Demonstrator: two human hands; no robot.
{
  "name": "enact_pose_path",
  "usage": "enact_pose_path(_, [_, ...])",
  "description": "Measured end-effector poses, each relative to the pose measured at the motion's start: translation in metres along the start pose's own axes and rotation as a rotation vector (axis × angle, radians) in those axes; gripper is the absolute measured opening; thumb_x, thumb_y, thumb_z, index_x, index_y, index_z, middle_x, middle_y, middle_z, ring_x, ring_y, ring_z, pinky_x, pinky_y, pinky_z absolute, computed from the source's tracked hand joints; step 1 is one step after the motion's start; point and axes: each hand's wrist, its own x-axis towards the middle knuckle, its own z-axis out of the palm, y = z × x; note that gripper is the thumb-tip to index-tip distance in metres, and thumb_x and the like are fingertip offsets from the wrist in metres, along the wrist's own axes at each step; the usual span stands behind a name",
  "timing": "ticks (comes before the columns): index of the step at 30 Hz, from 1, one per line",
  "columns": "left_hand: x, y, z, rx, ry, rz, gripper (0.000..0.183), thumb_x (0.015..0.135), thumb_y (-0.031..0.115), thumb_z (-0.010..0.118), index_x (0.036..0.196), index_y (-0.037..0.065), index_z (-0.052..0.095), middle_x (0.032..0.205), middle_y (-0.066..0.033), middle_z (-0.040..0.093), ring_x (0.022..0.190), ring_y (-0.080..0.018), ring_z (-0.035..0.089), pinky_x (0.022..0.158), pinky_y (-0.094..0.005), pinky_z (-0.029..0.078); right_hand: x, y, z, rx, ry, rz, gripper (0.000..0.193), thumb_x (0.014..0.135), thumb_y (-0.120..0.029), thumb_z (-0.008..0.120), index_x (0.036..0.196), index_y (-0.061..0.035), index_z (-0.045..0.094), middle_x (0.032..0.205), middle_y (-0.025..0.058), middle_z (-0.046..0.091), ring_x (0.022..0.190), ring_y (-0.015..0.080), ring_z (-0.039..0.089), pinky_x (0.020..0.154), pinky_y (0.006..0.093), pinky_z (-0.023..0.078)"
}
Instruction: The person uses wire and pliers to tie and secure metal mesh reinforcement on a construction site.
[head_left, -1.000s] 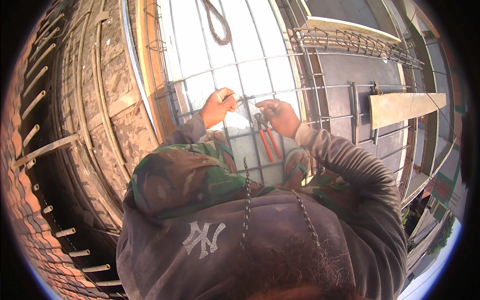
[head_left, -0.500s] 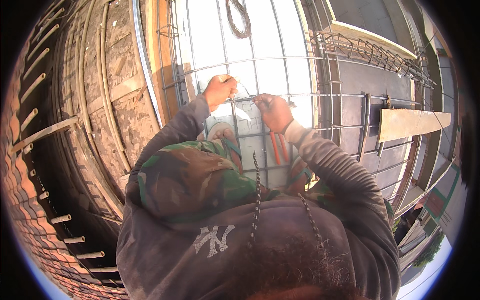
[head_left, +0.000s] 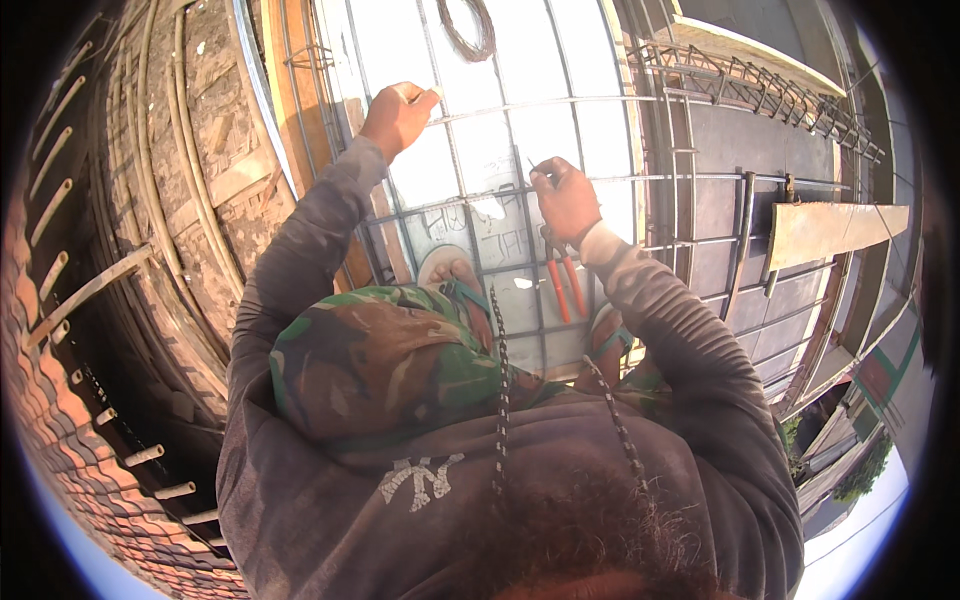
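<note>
My left hand (head_left: 402,115) is raised over the steel bar grid, its fingertips pinched together. Whatever sits in that pinch is lost in the glare. Lower and to the right, my right hand (head_left: 565,203) is closed on a thin piece of wire (head_left: 532,163) that sticks up past the fingertips. Beneath both hands runs the rebar grid (head_left: 460,160), laid over a bright white panel (head_left: 410,50) with faint handwriting on it. A pair of pincers with red handles (head_left: 566,285) lies by my right wrist, between my feet.
A coil of dark wire (head_left: 482,50) rests on the grid ahead. To the right are a tied rebar cage (head_left: 760,95) and a loose board (head_left: 825,235). A wooden edge board (head_left: 285,100) borders the left side; past it lie bamboo poles (head_left: 185,150) and roof tiles (head_left: 60,470).
My hands have moved apart: the left went forward and left, the right slightly to the right. The head of the pincers now shows below the right hand.
</note>
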Motion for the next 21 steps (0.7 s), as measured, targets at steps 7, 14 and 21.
enact_pose_path(7, [-0.080, -0.033, 0.073, -0.143, -0.159, 0.074, 0.028, 0.100, 0.023, 0.066, 0.100, -0.004, 0.069, 0.081, -0.0027, 0.065, 0.072, -0.0097, 0.056, 0.065, -0.0297, 0.048, -0.066, 0.115, -0.055, -0.554, 0.064, 0.042, 0.042, 0.094, -0.032, 0.069, 0.122, -0.0037, 0.056, 0.122, 0.0229, 0.060, 0.102, 0.0449, 0.067, 0.087, 0.0525, 0.055])
enact_pose_path(14, [-0.126, -0.043, 0.104, -0.210, -0.329, 0.024, 0.029, 0.099, 0.025, 0.067, 0.102, -0.004, 0.067, 0.083, -0.0061, 0.066, 0.079, -0.0108, 0.059, 0.071, -0.0324, 0.050, -0.067, 0.165, -0.067, -0.673, -0.097, -0.082, 0.043, 0.096, -0.036, 0.067, 0.127, -0.0075, 0.058, 0.121, 0.0210, 0.065, 0.102, 0.0407, 0.070, 0.087, 0.0510, 0.055])
enact_pose_path(21, [-0.122, -0.038, 0.083, -0.188, -0.063, 0.228, 0.030, 0.100, 0.025, 0.067, 0.107, -0.004, 0.066, 0.087, -0.0083, 0.068, 0.080, -0.0125, 0.062, 0.072, -0.0327, 0.052, -0.065, 0.080, -0.078, -0.543, -0.071, -0.135, 0.039, 0.093, -0.037, 0.072, 0.111, -0.0029, 0.067, 0.087, 0.0216, 0.073, 0.084, 0.0421, 0.072, 0.075, 0.0505, 0.055])
